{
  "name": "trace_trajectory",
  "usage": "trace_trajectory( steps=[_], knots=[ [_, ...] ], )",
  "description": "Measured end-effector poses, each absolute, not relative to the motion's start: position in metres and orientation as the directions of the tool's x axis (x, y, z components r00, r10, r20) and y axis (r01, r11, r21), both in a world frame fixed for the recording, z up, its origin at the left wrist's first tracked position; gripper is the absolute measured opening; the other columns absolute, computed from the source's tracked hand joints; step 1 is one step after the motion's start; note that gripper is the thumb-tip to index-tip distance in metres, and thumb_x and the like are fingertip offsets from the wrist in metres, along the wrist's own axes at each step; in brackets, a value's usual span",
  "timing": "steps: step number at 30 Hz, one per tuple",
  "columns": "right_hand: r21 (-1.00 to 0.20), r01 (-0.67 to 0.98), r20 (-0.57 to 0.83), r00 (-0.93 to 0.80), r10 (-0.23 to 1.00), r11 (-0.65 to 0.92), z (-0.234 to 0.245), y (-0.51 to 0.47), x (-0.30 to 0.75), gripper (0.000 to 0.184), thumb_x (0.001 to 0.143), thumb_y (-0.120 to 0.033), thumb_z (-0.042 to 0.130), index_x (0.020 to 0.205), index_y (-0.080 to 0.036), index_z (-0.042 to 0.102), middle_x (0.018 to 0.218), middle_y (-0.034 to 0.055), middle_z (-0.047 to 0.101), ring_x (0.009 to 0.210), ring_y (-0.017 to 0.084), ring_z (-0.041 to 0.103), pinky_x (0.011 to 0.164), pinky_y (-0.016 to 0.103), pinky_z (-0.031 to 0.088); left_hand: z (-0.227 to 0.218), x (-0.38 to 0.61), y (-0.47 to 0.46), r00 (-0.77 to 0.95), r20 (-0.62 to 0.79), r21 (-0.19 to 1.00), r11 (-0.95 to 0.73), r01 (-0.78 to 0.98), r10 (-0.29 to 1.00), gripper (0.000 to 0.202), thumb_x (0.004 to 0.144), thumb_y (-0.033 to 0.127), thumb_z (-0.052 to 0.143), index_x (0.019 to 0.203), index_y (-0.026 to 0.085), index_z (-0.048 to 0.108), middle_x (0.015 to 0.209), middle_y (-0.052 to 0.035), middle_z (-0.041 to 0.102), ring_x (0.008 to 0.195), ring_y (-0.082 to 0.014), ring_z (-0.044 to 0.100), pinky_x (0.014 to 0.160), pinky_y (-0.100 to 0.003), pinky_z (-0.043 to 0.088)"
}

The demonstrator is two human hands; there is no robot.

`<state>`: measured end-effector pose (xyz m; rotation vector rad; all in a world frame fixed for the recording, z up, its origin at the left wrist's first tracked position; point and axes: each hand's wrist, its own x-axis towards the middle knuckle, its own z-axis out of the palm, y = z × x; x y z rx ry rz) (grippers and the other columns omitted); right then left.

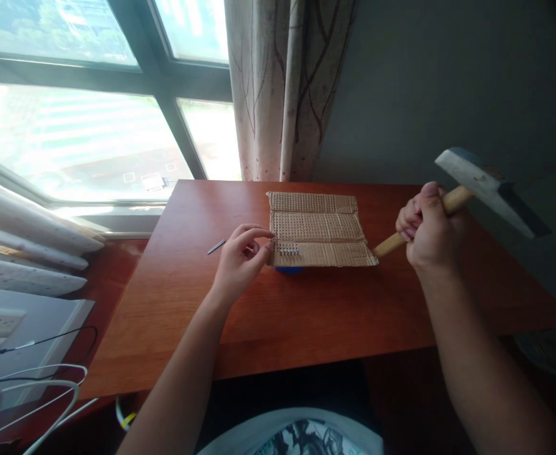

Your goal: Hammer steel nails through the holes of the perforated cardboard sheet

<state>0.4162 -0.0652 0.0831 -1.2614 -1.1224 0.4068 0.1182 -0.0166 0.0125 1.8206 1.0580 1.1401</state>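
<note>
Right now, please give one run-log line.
right hand: holds hammer raised | left hand: at left edge of cardboard | metal rod: on table

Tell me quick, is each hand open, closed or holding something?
Left hand: partly curled at the left edge of the cardboard; grip unclear.
Right hand: closed, holding the hammer.

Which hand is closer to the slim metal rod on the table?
Left. The left hand is just right of the metal rod, at the left edge of the cardboard; the right hand is farther right, beyond the cardboard, gripping a hammer.
</note>
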Motion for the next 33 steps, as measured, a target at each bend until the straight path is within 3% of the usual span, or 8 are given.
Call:
trace_trajectory(
  steps=[4,7,10,13,16,33],
  knots=[
    [-0.893,0.292,0.444,0.445,0.778,0.343,0.083,-0.066,0.419,0.051,0.089,-0.065,0.056,0.061,-0.029,0.034,0.047,-0.0058,0.024,0.039,0.013,0.022,0.042,0.034,0.016,0.012,0.094,-0.004,0.161,0.401,0.742,-0.423,0.520,0.902,0.019,0.085,0.026,0.064,0.100,0.020,0.073,0.105,-0.0061,0.067,0.062,-0.0100,0.056,0.059,-0.025,0.045],
    [-0.920,0.245,0.389,0.489,0.781,0.306,0.084,-0.066,0.419,0.049,0.089,-0.060,0.060,0.060,-0.028,0.036,0.049,-0.0060,0.027,0.040,0.013,0.025,0.042,0.033,0.019,0.008,0.066,0.009,0.004,0.444,0.538,-0.270,0.799,0.896,0.018,0.083,0.023,0.063,0.096,0.023,0.075,0.085,-0.0037,0.069,0.066,-0.0165,0.060,0.063,-0.029,0.043],
    [-0.932,0.174,0.361,0.509,0.781,0.317,0.082,-0.063,0.422,0.051,0.086,-0.058,0.066,0.058,-0.027,0.037,0.051,-0.0057,0.031,0.042,0.011,0.032,0.042,0.032,0.024,0.006,0.050,0.015,-0.044,0.318,0.418,-0.099,0.903,0.947,0.018,0.082,0.030,0.064,0.094,0.024,0.076,0.079,-0.0052,0.071,0.071,-0.0232,0.063,0.063,-0.032,0.043],
    [-0.910,0.102,0.393,0.519,0.759,0.402,0.078,-0.057,0.425,0.057,0.082,-0.060,0.070,0.055,-0.025,0.034,0.047,-0.0068,0.028,0.037,0.009,0.027,0.037,0.031,0.017,0.009,0.050,0.014,-0.064,0.119,0.308,0.025,0.951,0.991,0.026,0.086,0.036,0.058,0.100,0.025,0.076,0.096,-0.0086,0.075,0.086,-0.0293,0.067,0.069,-0.035,0.047],
    [-0.897,0.068,0.409,0.497,0.765,0.436,0.075,-0.053,0.426,0.057,0.081,-0.057,0.072,0.054,-0.025,0.034,0.043,-0.0080,0.026,0.033,0.007,0.021,0.034,0.031,0.009,0.012,0.055,0.011,-0.082,0.020,0.245,0.074,0.967,0.996,0.031,0.086,0.039,0.056,0.105,0.025,0.076,0.109,-0.0110,0.075,0.096,-0.0331,0.067,0.074,-0.039,0.050],
    [-0.887,0.109,0.445,0.460,0.769,0.448,0.069,-0.049,0.420,0.056,0.088,-0.049,0.069,0.052,-0.023,0.035,0.043,-0.0071,0.027,0.033,0.005,0.023,0.033,0.027,0.010,0.010,0.058,0.011,-0.019,-0.021,0.127,0.021,0.992,1.000,0.033,0.088,0.040,0.050,0.101,0.026,0.078,0.107,-0.0118,0.076,0.095,-0.0337,0.069,0.071,-0.038,0.050]
  ],
)
